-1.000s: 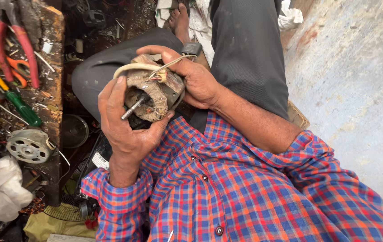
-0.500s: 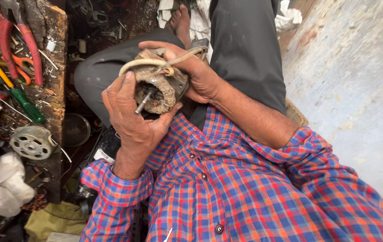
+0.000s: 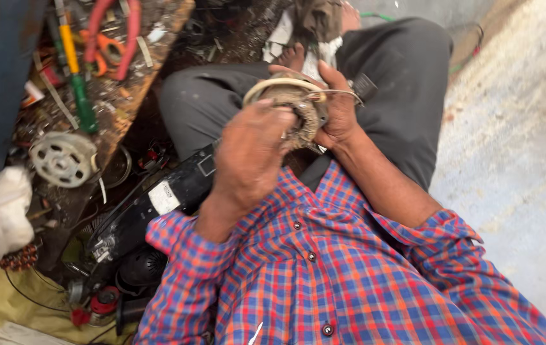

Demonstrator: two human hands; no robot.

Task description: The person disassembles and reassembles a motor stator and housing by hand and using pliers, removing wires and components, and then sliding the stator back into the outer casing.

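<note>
Both hands, left hand (image 3: 250,153) and right hand (image 3: 337,105), fingers clamped on motor winding (image 3: 295,105), cluttered bench (image 3: 126,96) beside

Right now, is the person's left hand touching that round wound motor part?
Touching. The head view shows the left hand laid over the motor part, fingers pressed on its front, while the right hand cups its far side.

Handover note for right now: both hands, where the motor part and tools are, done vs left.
Left hand: wrapped over the near face of the wound motor core, fingers curled on it.
Right hand: gripping the core from the far side; a thin wire runs across its fingers.
Core: held above the lap, a cream sleeved lead looped over its top.
Tools: green screwdriver and red pliers untouched on the cluttered board; grey pulley wheel there too.
Done: core in hand. Left: cannot tell; the core's face is hidden.
</note>
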